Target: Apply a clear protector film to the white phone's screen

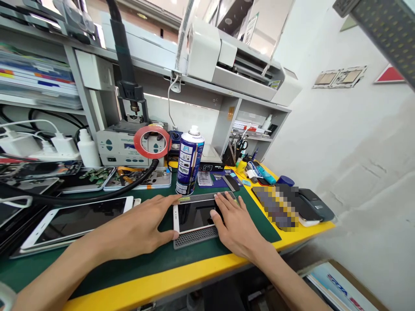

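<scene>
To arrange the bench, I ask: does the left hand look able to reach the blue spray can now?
Probably yes: the blue spray can stands just beyond the left hand, with nothing visible between, though that hand is at the white-framed smartphone.

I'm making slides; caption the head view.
Left hand and right hand at opposite ends of a white-edged phone on a gray perforated mat.

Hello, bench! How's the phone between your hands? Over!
Left hand, right hand at opposite ends. Phone screen-up on gray mat. Can close behind, off the phone.
</scene>
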Demonstrator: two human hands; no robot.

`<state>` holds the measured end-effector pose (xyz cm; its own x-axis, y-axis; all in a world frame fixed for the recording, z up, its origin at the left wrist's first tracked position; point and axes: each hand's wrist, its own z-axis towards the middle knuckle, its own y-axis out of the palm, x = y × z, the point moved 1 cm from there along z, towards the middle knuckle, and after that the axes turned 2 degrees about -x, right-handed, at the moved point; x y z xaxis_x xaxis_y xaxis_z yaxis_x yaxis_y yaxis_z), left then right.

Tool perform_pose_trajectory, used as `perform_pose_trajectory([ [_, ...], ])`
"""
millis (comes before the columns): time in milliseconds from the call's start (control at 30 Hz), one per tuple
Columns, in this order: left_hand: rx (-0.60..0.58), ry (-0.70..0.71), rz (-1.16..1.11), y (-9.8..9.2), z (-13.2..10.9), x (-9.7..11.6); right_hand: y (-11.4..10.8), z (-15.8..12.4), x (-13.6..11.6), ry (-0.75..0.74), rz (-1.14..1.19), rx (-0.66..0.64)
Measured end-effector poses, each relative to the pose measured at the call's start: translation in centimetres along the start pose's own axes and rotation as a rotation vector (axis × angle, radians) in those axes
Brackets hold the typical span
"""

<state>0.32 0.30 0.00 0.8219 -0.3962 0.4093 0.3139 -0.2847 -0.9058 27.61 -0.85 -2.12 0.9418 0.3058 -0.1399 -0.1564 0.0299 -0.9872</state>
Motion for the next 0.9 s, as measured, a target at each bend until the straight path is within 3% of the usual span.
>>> perform_pose_trajectory([
  [200,0.018,0.018,-0.014,0.3,0.1,-0.5,0.3,0.4,-1.0,-0.003,-0.010,0.055],
  [533,0.018,0.039,0.003,0.4,0.3,-0.5,1.1,0.7,-5.7,-0.123,0.068,0.104],
  [900,0.021,0.005,0.004,0.4,0.0,-0.5,-0.4,-0.5,-0.7,-0.057,-0.118,0.075],
])
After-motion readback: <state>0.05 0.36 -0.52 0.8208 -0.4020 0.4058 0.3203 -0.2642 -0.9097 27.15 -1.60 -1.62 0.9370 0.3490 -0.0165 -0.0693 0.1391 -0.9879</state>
